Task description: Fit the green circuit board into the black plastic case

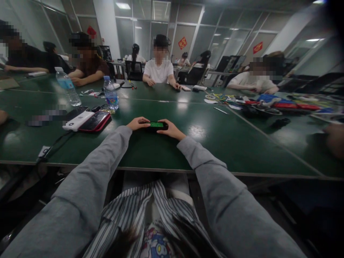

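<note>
A small black device with a green lit screen lies on the dark green table. My left hand grips its left end with curled fingers. My right hand grips its right end, thumb on top. Both arms reach forward in grey sleeves.
To the left lie a red-cased phone, a white power bank with a cable, and two water bottles. Several people sit around the far side of the table. Coloured parts and tools clutter the right.
</note>
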`<control>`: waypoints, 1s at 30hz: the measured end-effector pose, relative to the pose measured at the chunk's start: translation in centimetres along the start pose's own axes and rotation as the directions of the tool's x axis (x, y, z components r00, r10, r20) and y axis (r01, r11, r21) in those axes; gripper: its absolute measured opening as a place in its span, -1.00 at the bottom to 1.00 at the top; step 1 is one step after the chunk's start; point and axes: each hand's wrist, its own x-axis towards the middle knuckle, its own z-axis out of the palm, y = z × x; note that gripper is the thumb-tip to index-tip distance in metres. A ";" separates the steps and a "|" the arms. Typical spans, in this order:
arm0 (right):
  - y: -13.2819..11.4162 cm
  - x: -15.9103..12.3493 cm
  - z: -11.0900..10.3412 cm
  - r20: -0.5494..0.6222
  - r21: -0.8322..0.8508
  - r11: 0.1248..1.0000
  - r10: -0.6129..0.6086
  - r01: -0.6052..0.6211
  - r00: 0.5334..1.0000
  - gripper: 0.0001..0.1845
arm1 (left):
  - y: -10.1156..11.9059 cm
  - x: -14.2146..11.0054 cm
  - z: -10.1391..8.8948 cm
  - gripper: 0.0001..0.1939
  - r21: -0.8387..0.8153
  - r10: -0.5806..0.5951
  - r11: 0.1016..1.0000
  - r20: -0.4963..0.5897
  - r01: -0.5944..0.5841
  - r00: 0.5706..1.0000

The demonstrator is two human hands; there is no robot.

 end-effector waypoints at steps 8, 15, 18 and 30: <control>-0.5 -0.4 0.5 0.014 -0.075 0.997 -0.030 0.031 0.999 -0.30 | 0.0 -0.2 0.2 -0.34 0.082 0.077 0.994 0.011 -0.078 0.997; -0.4 -0.4 0.6 0.005 -0.090 0.995 -0.048 0.048 0.999 -0.32 | 0.8 -0.7 -0.2 -0.31 0.175 0.085 0.981 0.018 -0.086 0.996; -0.4 -0.4 0.7 0.010 -0.100 0.994 -0.053 0.054 0.999 -0.32 | 0.9 -0.7 -0.3 -0.30 0.156 0.063 0.986 0.000 -0.062 0.998; -1.1 -0.7 0.5 0.022 -0.116 0.992 -0.050 0.053 0.998 -0.34 | 1.6 -0.8 -0.3 -0.36 0.214 0.143 0.967 -0.008 -0.138 0.990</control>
